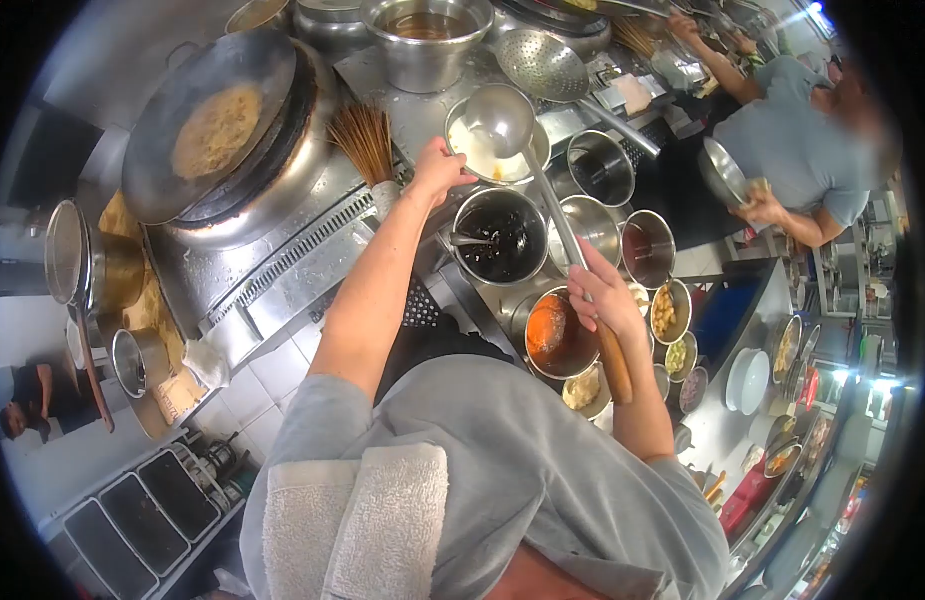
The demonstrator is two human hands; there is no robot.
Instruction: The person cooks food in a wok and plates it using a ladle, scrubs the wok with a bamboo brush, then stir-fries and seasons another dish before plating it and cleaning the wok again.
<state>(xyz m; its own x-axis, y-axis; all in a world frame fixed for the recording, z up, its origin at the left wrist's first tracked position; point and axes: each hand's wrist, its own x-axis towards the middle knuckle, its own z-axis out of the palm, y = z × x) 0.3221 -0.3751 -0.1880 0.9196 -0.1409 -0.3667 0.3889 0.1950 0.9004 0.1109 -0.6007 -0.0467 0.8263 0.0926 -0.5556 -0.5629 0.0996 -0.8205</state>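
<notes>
My left hand (442, 172) grips the near-left rim of a metal bowl (540, 160) with a creamy white substance (477, 150) inside. In my right hand (607, 295) is the shaft of a long ladle (500, 120), whose wooden handle (612, 365) runs back along my forearm. The ladle's round head is over the bowl and hides part of its contents. Just below the bowl stands a pot of dark sauce (502, 240) with a spoon in it. Under my right hand is a pot of orange-red sauce (552, 330).
A large wok (152, 150) with brown food sits on a burner at left. A bamboo brush (362, 140) stands beside it. A perforated strainer (542, 65) lies beyond the bowl. Several ingredient pots line the right. Another person (802, 130) at right holds a metal bowl (723, 172).
</notes>
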